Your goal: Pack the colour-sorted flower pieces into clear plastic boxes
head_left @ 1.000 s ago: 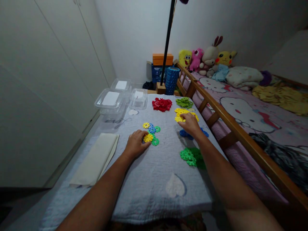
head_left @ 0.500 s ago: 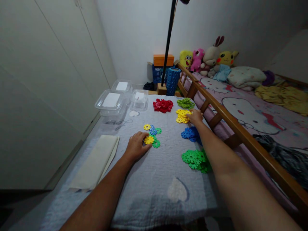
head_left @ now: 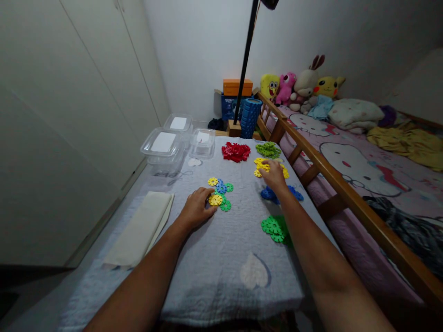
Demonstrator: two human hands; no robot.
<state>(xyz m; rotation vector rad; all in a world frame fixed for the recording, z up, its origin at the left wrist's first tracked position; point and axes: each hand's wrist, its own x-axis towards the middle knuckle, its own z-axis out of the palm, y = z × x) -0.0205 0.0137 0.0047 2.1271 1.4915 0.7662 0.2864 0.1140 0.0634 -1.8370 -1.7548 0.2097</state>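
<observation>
My left hand [head_left: 198,208] rests on the cloth, thumb and fingers closed around the edge of a yellow notched flower disc [head_left: 215,199]. That disc belongs to a small joined group of plastic discs, with green discs [head_left: 225,205], blue discs [head_left: 221,186] and another yellow disc [head_left: 212,181] in it. Over the pile of yellow flower discs [head_left: 284,171] is my right hand [head_left: 272,176], its fingers drawn together and pointing left. Whatever lies between those fingertips is too small to make out. Blue discs [head_left: 295,193] lie partly under the right wrist.
Green discs [head_left: 273,227], red discs [head_left: 236,151] and light green discs [head_left: 268,149] form separate piles. Clear lidded boxes [head_left: 162,146] stand at the back left, a folded cream cloth [head_left: 140,230] nearer. A wooden bed rail [head_left: 321,177] borders the right side; a black pole [head_left: 245,64] rises behind.
My right hand has shifted left across the yellow pile, uncovering discs on its right side. My left hand stays at the joined discs. The view has shifted slightly.
</observation>
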